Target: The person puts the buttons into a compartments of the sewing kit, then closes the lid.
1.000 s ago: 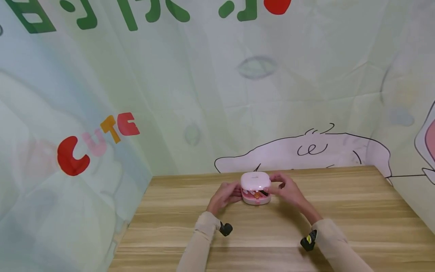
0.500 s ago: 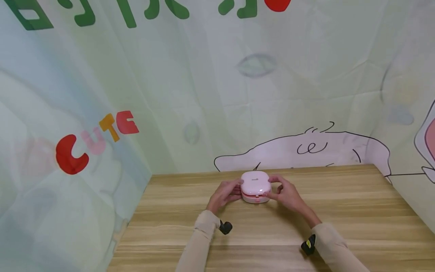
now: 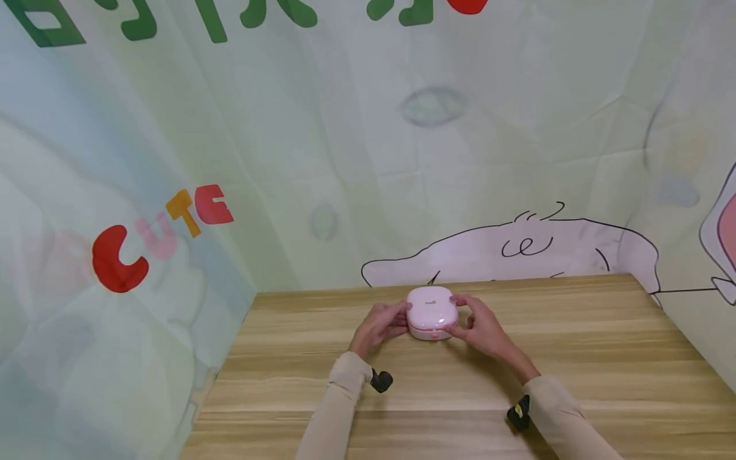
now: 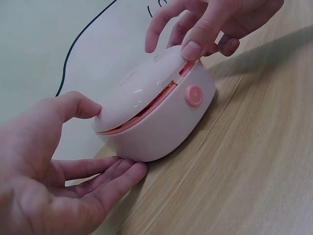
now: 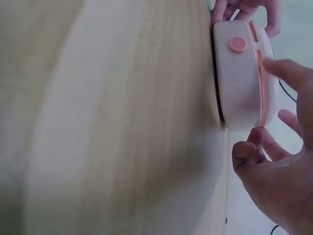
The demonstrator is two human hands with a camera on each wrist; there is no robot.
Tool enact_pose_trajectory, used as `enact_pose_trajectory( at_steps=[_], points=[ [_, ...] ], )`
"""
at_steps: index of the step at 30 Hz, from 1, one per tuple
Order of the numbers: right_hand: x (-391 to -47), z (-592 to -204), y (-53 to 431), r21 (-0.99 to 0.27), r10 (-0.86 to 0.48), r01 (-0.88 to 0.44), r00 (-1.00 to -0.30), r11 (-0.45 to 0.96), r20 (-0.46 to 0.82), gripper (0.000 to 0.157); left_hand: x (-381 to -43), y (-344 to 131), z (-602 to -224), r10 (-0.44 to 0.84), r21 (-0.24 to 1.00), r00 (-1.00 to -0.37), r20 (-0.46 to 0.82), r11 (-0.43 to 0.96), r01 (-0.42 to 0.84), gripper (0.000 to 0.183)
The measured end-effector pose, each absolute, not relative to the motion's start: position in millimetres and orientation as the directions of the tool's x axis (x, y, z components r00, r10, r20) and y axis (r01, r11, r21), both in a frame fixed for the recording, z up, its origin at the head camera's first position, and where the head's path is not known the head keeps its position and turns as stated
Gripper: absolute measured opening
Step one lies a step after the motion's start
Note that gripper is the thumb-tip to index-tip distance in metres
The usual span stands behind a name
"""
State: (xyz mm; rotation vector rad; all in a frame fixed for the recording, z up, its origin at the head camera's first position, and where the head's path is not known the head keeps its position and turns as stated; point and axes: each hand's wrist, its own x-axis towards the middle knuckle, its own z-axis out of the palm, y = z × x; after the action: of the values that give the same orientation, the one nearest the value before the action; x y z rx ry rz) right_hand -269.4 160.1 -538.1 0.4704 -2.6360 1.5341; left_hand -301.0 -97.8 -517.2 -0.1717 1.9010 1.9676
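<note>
A small pale pink box (image 3: 432, 333) with a rounded lid (image 3: 432, 305) stands near the table's back edge. Its round pink button (image 4: 194, 95) is on the front. A narrow gap shows between lid and base in the left wrist view, with orange-pink visible inside. My left hand (image 3: 381, 324) holds the box's left side, thumb on the lid's edge and fingers low against the base. On the other side, my right hand (image 3: 483, 327) grips the lid, thumb at its front edge and fingers at its right side. The contents are hidden.
The wooden table (image 3: 322, 383) runs under both forearms. Behind it hangs a printed cloth (image 3: 322, 160) with cartoon shapes and coloured letters. A dark device (image 3: 381, 381) sits at the left wrist, another dark device (image 3: 519, 414) at the right.
The lid has come down from partly raised, covering the small items that showed inside, to nearly closed on the base. Both hands have stayed at the box's sides.
</note>
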Motion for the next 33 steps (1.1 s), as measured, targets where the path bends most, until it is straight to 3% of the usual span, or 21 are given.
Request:
enact_pose_trajectory(
  at_steps=[4, 9, 19, 33],
  points=[
    [-271, -537, 158, -0.767, -0.267, -0.338, -0.937, 0.546, 0.223, 0.078, -303, -98, -518, 0.193, 0.931, -0.912, -0.361, 0.019, -0.365, 0.026],
    [-272, -535, 155, -0.703, -0.285, -0.370, -0.928, 0.607, 0.242, 0.078, -305, -97, -518, 0.192, 0.928, -0.909, -0.371, 0.034, -0.371, 0.030],
    [-271, -534, 143, -0.760, -0.213, -0.290, -0.956, 0.582, 0.201, 0.073, -304, -100, -514, 0.177, 0.929, -0.912, -0.369, 0.067, -0.363, 0.033],
    [-266, -535, 141, -0.756, -0.200, -0.274, -0.961, 0.595, 0.191, 0.069, -303, -100, -513, 0.193, 0.920, -0.899, -0.393, 0.089, -0.383, 0.038]
  ],
)
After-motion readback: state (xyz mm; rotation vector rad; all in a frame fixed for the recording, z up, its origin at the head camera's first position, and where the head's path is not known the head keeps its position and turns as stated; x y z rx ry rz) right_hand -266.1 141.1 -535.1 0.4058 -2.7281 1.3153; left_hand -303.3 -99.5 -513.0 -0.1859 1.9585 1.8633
